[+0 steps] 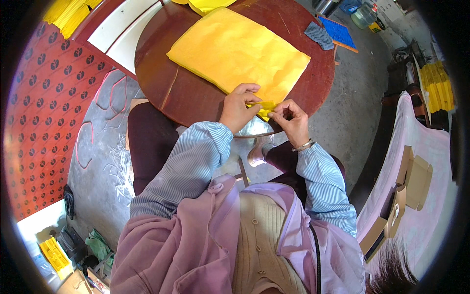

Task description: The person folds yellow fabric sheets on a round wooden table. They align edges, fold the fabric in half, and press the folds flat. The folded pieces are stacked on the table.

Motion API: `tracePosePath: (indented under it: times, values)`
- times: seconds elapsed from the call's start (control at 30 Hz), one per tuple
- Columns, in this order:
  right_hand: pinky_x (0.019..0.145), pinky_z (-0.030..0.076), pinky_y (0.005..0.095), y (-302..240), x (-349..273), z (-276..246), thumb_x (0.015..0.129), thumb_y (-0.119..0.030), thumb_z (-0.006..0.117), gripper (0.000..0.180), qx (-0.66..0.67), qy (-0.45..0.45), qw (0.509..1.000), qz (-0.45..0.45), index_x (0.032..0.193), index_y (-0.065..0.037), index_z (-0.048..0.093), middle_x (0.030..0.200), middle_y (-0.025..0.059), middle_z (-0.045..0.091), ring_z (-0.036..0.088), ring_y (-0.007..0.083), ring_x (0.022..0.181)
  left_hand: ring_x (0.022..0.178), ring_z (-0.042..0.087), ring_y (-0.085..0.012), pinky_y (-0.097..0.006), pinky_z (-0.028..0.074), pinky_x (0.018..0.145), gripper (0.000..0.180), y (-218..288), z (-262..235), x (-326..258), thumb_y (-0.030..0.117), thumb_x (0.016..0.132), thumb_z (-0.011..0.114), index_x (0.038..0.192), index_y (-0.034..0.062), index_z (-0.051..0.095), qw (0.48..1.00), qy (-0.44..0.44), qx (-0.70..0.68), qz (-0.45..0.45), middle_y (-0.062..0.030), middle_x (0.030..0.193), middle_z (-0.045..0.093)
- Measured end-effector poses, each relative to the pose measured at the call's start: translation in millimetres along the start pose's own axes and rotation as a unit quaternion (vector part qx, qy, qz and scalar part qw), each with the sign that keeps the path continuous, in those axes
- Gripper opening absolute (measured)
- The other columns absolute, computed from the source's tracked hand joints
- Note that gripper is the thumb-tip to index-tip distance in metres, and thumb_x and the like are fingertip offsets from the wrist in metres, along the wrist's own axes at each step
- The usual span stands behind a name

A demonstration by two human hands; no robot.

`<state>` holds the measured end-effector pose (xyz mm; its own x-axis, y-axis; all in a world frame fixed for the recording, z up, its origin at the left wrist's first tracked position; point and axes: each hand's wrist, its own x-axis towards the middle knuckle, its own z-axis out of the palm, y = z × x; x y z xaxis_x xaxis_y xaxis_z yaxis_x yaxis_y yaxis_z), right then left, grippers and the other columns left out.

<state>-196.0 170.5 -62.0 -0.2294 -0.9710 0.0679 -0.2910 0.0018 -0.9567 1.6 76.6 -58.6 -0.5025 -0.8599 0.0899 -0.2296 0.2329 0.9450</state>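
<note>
A thick stack of yellow paper sheets (240,49) lies slantwise on a round dark-red table (156,83). At its near corner both my hands pinch a small folded piece of yellow paper (266,109), close to the table's front edge. My left hand (238,107) has its thumb and fingers closed on the left part of that piece, the hand's back toward the stack. My right hand (292,121), with a bracelet at the wrist, grips the right end between thumb and fingertip. Whether the piece is joined to the stack, I cannot tell.
A grey cloth (318,35) rests at the table's right edge. More yellow paper (205,5) lies at its far side. To the right, opened cardboard boxes (416,181) sit on a pale cloth cover (391,161). A red patterned board (44,122) stands at left.
</note>
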Motion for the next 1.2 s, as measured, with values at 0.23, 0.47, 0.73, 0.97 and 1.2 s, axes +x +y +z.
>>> tracePosePath:
  times: [0.23, 0.47, 0.73, 0.97, 1.2]
  values:
    - [0.075, 0.051, 0.0234, -10, -4, -3, 0.09, -0.003, 0.084, 0.01, -0.08, -0.007, 0.995, -0.053, 0.098, -0.001, 0.078, 0.093, 0.0013, 0.068, 0.063, 0.0087, 0.082, 0.121, 0.069, -0.0256, -0.033, 0.056, 0.1, 0.015, -1, -1, 3, 0.005, 0.09, 0.078, 0.101, -0.0039, 0.078, 1.0, 0.005, -0.007, -0.005, -0.0134, 0.137, 0.067]
    - [0.074, 0.052, 0.0247, -9, -1, -2, 0.089, -0.004, 0.084, 0.012, -0.046, -0.007, 0.999, -0.017, 0.098, 0.0, 0.079, 0.093, 0.0017, 0.069, 0.064, 0.0093, 0.082, 0.123, 0.068, -0.0254, -0.033, 0.055, 0.101, 0.015, -1, -4, 3, 0.006, 0.091, 0.077, 0.101, -0.004, 0.078, 1.0, -0.011, -0.006, -0.01, -0.0134, 0.138, 0.066]
    - [0.076, 0.05, 0.0248, -7, 0, -2, 0.088, -0.003, 0.085, 0.012, -0.038, -0.003, 0.999, -0.019, 0.097, 0.0, 0.078, 0.091, 0.0004, 0.067, 0.061, 0.0085, 0.082, 0.125, 0.066, -0.0261, -0.034, 0.055, 0.104, 0.015, -4, -6, 2, 0.005, 0.088, 0.077, 0.101, -0.0035, 0.079, 1.0, -0.022, 0.003, 0.022, -0.0127, 0.138, 0.064]
    - [0.073, 0.05, 0.023, 0, 0, 0, 0.087, -0.002, 0.085, 0.018, -0.02, 0.002, 1.0, -0.018, 0.103, -0.001, 0.076, 0.089, -0.0007, 0.066, 0.06, 0.0074, 0.08, 0.122, 0.068, -0.0255, -0.033, 0.056, 0.102, 0.014, -4, 3, 0, 0.004, 0.086, 0.08, 0.097, -0.0037, 0.078, 1.0, 0.01, -0.018, 0.005, -0.0124, 0.135, 0.066]
    - [0.075, 0.052, 0.0255, -11, -4, -4, 0.088, -0.003, 0.085, 0.014, -0.105, -0.009, 0.992, -0.067, 0.101, -0.002, 0.079, 0.09, 0.0023, 0.07, 0.064, 0.0105, 0.082, 0.121, 0.068, -0.0251, -0.033, 0.056, 0.098, 0.014, -3, 3, 3, 0.005, 0.088, 0.08, 0.098, -0.0051, 0.078, 1.0, 0.014, -0.024, -0.007, -0.0135, 0.136, 0.066]
